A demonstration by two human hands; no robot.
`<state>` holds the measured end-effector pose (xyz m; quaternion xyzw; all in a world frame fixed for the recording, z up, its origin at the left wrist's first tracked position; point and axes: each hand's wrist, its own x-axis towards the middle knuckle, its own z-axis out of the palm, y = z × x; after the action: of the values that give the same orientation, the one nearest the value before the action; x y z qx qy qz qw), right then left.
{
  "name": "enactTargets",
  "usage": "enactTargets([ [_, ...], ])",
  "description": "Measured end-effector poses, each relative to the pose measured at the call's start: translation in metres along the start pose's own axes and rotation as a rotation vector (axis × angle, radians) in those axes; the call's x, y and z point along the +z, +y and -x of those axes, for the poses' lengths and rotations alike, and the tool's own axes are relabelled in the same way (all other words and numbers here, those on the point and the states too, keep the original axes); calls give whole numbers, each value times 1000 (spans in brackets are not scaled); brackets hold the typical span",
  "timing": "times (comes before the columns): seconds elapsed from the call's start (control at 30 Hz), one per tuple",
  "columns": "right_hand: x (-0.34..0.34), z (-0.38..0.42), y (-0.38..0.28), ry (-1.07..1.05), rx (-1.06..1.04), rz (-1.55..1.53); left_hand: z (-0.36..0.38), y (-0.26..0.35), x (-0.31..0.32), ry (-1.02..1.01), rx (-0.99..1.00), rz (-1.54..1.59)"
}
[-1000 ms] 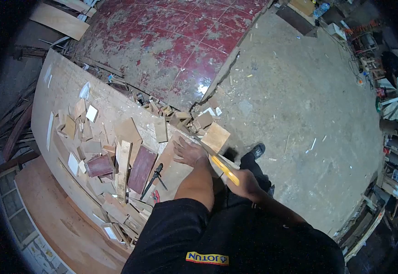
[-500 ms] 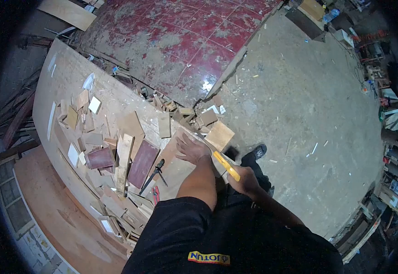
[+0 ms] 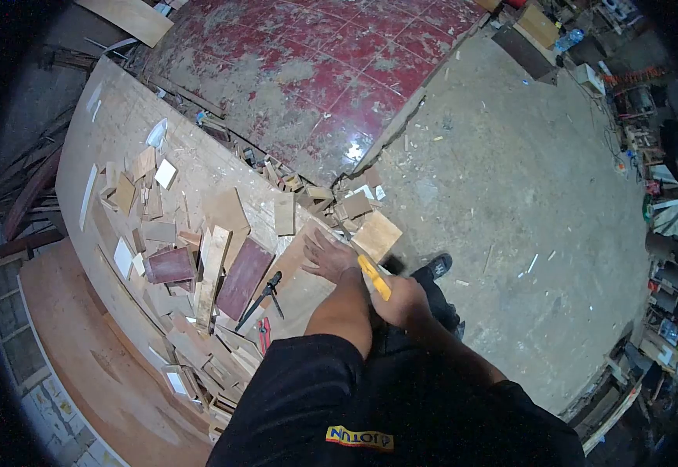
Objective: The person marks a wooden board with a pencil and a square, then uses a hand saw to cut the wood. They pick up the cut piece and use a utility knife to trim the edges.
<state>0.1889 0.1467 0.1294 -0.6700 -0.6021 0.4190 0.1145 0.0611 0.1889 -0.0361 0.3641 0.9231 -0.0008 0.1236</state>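
Note:
My left hand [image 3: 329, 257] lies flat, fingers spread, on a light brown wooden board [image 3: 294, 261] at the edge of the workbench. My right hand [image 3: 401, 301] is wrapped round the yellow handle of a handsaw [image 3: 373, 276]. The thin blade points away from me, past the left hand's fingers along the board's right side. Whether its teeth are in the wood cannot be made out. Left of the board lie a dark red wood piece [image 3: 244, 279], a black clamp-like tool [image 3: 263, 299] and a red-handled tool [image 3: 265, 335].
Wood offcuts [image 3: 169, 265] are heaped over the workbench [image 3: 121, 101]. A square wood piece [image 3: 378, 236] is just beyond the saw. Concrete floor [image 3: 526, 210] spreads to the right, red tiles [image 3: 339, 86] ahead. Cluttered tools and scraps line the far right.
My right hand and the saw have moved forward and a little to the left. The left hand stays spread on the board. The whole view has shifted slightly.

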Motion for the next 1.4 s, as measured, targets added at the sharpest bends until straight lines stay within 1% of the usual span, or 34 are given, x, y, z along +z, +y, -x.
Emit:
enactTargets([
  [0.03,-5,6,6,12,-51,-32,2,-2,-2,-7,5,0],
  [0.07,-9,18,20,20,-42,-28,2,-1,-4,-15,-4,-11],
  [0.1,-12,35,38,-43,-67,-65,1,4,-5,-21,-16,-16],
  [0.13,-20,43,41,-112,-95,-101,0,7,-2,-26,-17,-7],
  [0.17,-29,54,42,-117,-92,-97,0,5,0,-20,-6,-11],
  [0.23,-61,72,11,-215,78,-92,2,3,-5,-43,-5,-34],
  [0.27,-58,68,12,-215,75,-91,1,5,-5,-41,-7,-33],
  [0.33,-40,51,21,-159,-25,-81,1,5,-6,-57,-20,-34],
  [0.37,-22,43,29,-170,-21,-84,3,1,-7,-62,-27,-43],
  [0.43,14,22,42,-143,-105,-28,2,3,-10,-68,0,-7],
  [0.57,13,29,48,-100,-72,-33,5,1,-6,-49,5,-8],
  [0.63,-5,44,65,-92,-249,-38,2,2,-2,39,24,3],
  [0.67,-16,58,69,-89,-249,-38,0,4,1,40,27,5],
  [0.73,-41,92,59,-84,-61,12,3,-2,4,57,44,14],
  [0.77,-41,92,59,-87,-61,14,4,-3,4,55,41,13],
  [0.83,-36,85,59,-123,33,20,1,0,3,26,22,-13],
  [0.9,-5,45,59,-25,-235,-34,0,-1,-1,2,10,-22],
  [0.97,10,16,42,-165,-81,-20,2,0,-1,-24,6,-24],
  [1.0,14,13,39,-161,-86,-21,0,2,-1,-33,-4,-26],
  [1.07,18,17,36,-13,-89,-92,1,-2,-2,-51,-7,-36],
  [1.1,19,17,54,-51,-155,-74,2,-1,-4,-58,-16,-43],
  [1.13,2,26,52,-37,-149,-68,1,4,-4,-61,-27,-44],
  [1.2,-32,61,37,-171,-49,-105,-1,4,-4,-36,-9,-22],
  [1.23,-43,77,35,-167,-41,-104,2,1,-3,-15,0,-14],
  [1.3,-58,93,32,-186,53,-164,2,1,2,-6,13,-30],
  [1.33,-54,87,32,-186,53,-165,1,0,3,9,15,-52],
  [1.4,-31,61,34,-138,-51,22,0,1,2,2,13,-63],
])
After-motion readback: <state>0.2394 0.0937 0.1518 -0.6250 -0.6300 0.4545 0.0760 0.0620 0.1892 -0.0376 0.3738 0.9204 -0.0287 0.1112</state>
